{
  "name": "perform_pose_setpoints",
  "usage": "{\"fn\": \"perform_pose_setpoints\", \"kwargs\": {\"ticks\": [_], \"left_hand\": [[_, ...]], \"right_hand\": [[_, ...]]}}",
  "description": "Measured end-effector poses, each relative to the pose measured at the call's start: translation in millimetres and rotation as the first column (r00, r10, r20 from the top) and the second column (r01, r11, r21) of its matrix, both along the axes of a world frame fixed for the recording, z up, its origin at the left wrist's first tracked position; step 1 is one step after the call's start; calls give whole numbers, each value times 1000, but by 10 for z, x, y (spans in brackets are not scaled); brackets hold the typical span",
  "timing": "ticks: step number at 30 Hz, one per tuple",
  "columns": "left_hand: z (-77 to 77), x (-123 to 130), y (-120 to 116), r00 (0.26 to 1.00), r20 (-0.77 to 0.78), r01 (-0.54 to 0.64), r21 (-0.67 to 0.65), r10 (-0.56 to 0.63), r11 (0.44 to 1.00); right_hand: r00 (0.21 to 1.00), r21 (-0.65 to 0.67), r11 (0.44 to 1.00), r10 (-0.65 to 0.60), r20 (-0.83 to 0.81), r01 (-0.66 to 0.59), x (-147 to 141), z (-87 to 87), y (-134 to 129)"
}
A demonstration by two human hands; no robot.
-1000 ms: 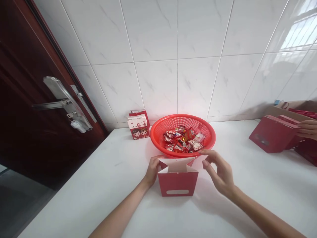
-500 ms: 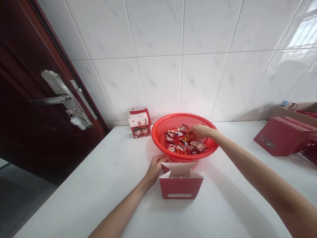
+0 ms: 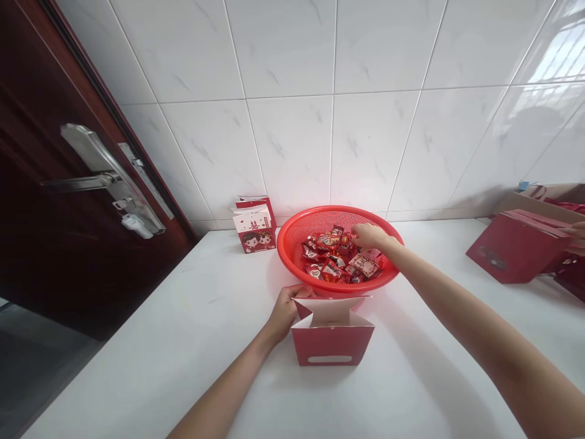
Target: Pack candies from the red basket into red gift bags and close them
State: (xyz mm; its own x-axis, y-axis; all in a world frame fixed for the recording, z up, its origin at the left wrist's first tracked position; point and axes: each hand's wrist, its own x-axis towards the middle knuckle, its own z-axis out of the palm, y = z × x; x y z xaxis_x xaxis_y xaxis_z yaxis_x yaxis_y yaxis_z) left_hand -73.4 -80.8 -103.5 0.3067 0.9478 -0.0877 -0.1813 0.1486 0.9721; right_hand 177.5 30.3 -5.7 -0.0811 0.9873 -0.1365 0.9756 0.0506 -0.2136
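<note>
A red paper gift box (image 3: 333,346) stands upright with its top gaping on the white table, close in front of me. My left hand (image 3: 291,305) is closed on its far left edge, the fingertips partly hidden behind the paper. Just beyond the box, a red plastic basket (image 3: 292,268) holds a heap of wrapped sweets (image 3: 336,268), mostly in red and pink wrappers. Inside the basket's right side, my right hand (image 3: 369,236) has its fingers bent together at the sweets; whatever they pinch is hidden.
Two gift boxes (image 3: 254,235) stand against the tiled wall, left of the basket. On the right, another person's hand (image 3: 576,236) holds red gift boxes (image 3: 512,250) before a cardboard box (image 3: 516,204). A dark red door (image 3: 41,244) with keys is at the left.
My right hand has shifted slightly within the basket, and the sweets beside it lie differently, with a red-orange packet now on top. My left hand stays at the box.
</note>
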Motion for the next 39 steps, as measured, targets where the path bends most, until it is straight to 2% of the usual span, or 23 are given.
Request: {"fn": "perform_pose_setpoints", "kwargs": {"ticks": [4, 7, 10, 15, 21, 25, 30, 32, 35, 39], "left_hand": [[50, 19, -16, 1000, 9, -9, 0, 9, 1000], [99, 27, -39, 1000, -4, -23, 7, 23, 1000], [127, 24, -49, 999, -7, -36, 7, 36, 999], [131, 13, -41, 999, -12, -29, 12, 29, 1000], [156, 11, -58, 998, -32, -49, 19, 49, 999], [162, 14, -54, 992, -41, -118, 18, 119, 993], [170, 23, -49, 998, -9, -58, 39, 59, 998], [168, 24, -49, 995, -17, -93, 34, 93, 995], [155, 21, -56, 984, -36, -172, 15, 173, 985], [140, 13, -74, 983, -48, -179, 2, 179, 984]], "right_hand": [[997, -129, 991, -51, -56, 43, 71, -35, 13], [983, -145, 989, -62, -175, 37, 82, -30, 7], [941, -71, 997, -48, -334, 26, 71, 9, -17], [830, 61, 997, -6, -557, 48, 61, 63, -67], [726, 173, 973, 9, -688, 153, 68, 32, -38], [683, 195, 968, 38, -730, 155, 69, 36, -63], [722, 204, 964, 17, -692, 172, 96, 14, -145], [770, 216, 956, -15, -638, 198, 112, -4, -155], [855, 231, 946, -81, -512, 228, 114, -16, -149], [940, 219, 944, -178, -290, 246, 55, 12, -140]]}}
